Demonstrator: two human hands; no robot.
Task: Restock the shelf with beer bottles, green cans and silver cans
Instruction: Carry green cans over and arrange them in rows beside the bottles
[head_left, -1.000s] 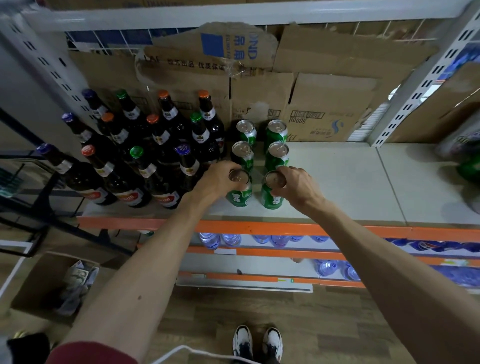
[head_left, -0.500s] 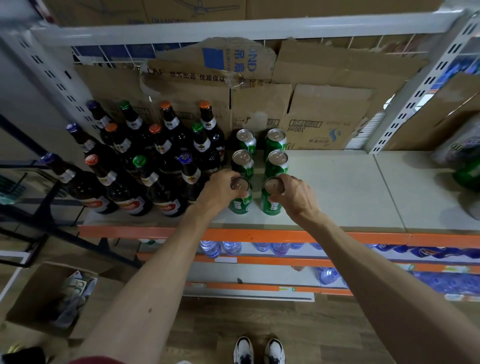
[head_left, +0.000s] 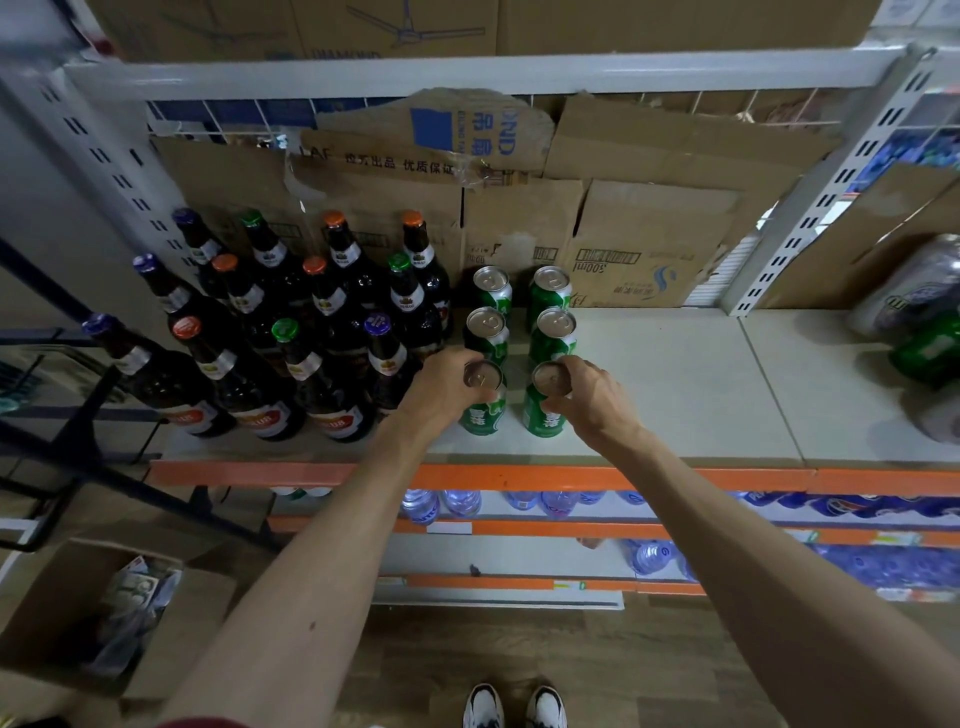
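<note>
On the grey shelf board (head_left: 675, 384) stand two rows of green cans, three deep. My left hand (head_left: 441, 389) grips the front left green can (head_left: 483, 415) near its top. My right hand (head_left: 592, 400) grips the front right green can (head_left: 540, 421) the same way. Both cans stand upright on the shelf, right in front of the middle cans (head_left: 555, 332). Several dark beer bottles (head_left: 311, 332) with coloured caps fill the shelf's left part, next to my left hand.
Flattened cardboard (head_left: 623, 218) lines the shelf's back. Wrapped packs of cans (head_left: 919, 312) lie at the far right. The orange shelf edge (head_left: 519, 475) runs below my wrists, with water bottles (head_left: 457, 501) on lower shelves. A cardboard box (head_left: 104, 603) sits on the floor at left.
The view has shifted slightly, so the shelf sits lower in frame. Both hands keep their hold on the front two green cans, which stay in place.
</note>
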